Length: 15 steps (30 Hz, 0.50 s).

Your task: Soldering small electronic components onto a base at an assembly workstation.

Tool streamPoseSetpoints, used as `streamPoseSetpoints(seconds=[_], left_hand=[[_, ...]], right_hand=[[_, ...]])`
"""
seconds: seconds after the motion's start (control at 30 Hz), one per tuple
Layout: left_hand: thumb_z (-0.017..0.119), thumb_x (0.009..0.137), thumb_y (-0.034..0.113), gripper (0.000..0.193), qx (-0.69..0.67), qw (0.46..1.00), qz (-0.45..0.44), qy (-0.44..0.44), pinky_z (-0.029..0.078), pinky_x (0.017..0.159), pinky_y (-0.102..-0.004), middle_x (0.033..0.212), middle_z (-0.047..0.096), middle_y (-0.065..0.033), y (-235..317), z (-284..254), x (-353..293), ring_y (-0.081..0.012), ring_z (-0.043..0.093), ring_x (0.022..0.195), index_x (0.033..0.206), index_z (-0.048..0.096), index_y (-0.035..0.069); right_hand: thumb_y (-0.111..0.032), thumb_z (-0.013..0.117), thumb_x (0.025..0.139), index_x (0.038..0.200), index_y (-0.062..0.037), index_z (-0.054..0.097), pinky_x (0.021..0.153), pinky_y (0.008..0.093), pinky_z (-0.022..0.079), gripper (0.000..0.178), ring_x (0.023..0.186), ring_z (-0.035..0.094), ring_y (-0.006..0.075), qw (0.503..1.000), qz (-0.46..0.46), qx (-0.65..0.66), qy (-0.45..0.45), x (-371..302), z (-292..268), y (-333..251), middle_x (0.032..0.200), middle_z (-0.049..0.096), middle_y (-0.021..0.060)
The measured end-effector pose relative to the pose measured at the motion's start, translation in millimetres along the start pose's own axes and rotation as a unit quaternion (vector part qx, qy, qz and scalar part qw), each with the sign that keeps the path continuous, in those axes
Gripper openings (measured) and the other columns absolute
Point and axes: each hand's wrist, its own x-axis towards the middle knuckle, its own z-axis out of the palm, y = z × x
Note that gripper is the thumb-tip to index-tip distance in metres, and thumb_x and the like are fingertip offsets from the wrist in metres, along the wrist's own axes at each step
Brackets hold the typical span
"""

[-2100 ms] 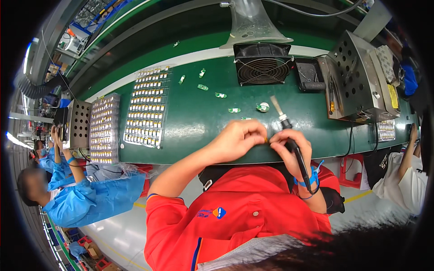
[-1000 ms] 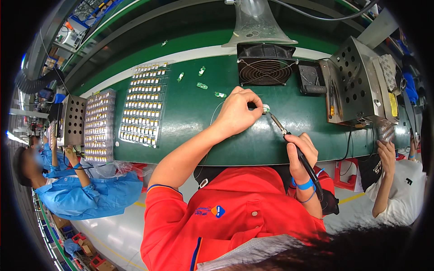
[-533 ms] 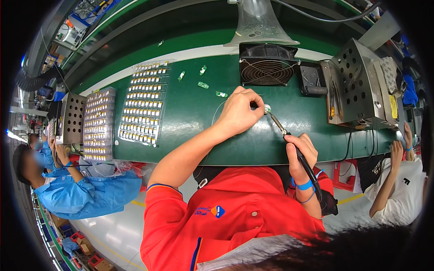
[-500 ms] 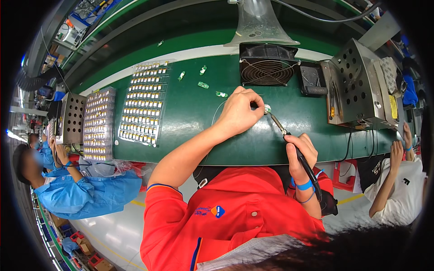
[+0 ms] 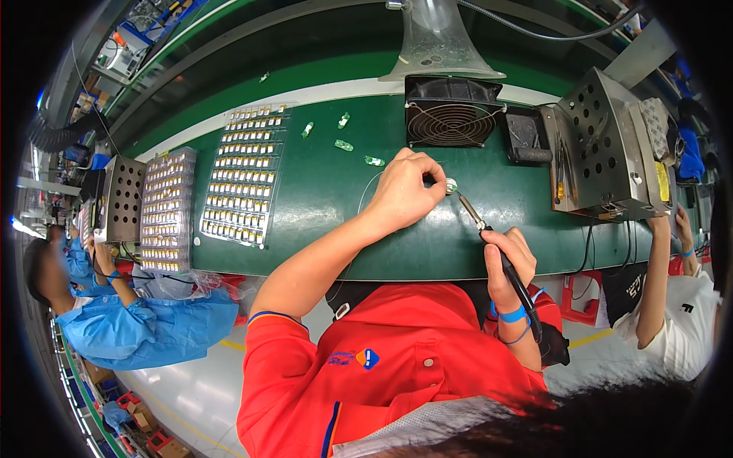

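- The round piece (image 5: pixel 450 185) is small, white and green, and lies on the green bench (image 5: pixel 328 237) at about 2 o'clock from the middle of the view; its finer detail is too small to read.
- The soldering iron (image 5: pixel 515 275) comes at this piece from 5 o'clock, with a black handle and a slim metal shaft; its tip ends right at the piece, though actual contact cannot be told.
- The right hand (image 5: pixel 523 256) has its fingers wrapped around the iron's handle, pen-like, with hardly any gap.
- The left hand (image 5: pixel 405 192) sits at 9 o'clock from the piece, thumb and forefinger curled until their tips meet just beside it; what lies between those tips is hidden.
- A thin wire (image 5: pixel 360 201) arcs down past the left hand on its 9 o'clock side.
- Four green boards (image 5: pixel 343 145) are scattered from the left hand toward 10 o'clock.
- A clear tray (image 5: pixel 241 178) of small white-and-yellow parts in rows lies farther off at 9 o'clock.
- The black fan (image 5: pixel 450 122) stands at 12 o'clock from the piece.
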Motion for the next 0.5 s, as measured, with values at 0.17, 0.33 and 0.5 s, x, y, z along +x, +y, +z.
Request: streamPoseSetpoints(seconds=[0.17,0.33,0.5], left_hand=[[0.066,0.074,0.009,0.007,-0.006,1.0,0.017,0.006,0.046,0.079,-0.0327,0.082,0.065,-0.0058,-0.2,0.9,-0.5,-0.0221,0.056,0.087,0.077,0.068,0.003],[0.066,0.074,0.009,0.008,-0.003,1.0,0.012,0.006,0.046,0.079,-0.0329,0.082,0.065,-0.0058,-1.3,2.0,-0.8,-0.0222,0.056,0.087,0.079,0.067,0.003],[0.065,0.07,0.007,0.004,-0.021,0.998,0.042,0.035,0.046,0.074,-0.0352,0.079,0.065,-0.007,-2.8,5.1,-0.5,-0.0253,0.055,0.083,0.073,0.066,0.003]], right_hand=[[-0.004,0.063,0.084,0.092,0.0047,0.065,0.054,0.0289,0.034,0.012,0.058,0.044,0.0172,1.0,-0.008,-0.003,-0.008,0.4,0.3,0.0,0.062,0.049,0.006],[-0.003,0.063,0.083,0.093,0.0043,0.066,0.054,0.029,0.035,0.012,0.058,0.044,0.0174,1.0,-0.011,-0.003,-0.01,0.8,0.9,0.1,0.062,0.049,0.006],[0.002,0.062,0.081,0.093,0.0043,0.065,0.054,0.0292,0.035,0.012,0.058,0.044,0.0178,1.0,-0.011,-0.008,-0.012,1.5,0.9,0.3,0.062,0.05,0.0062]])
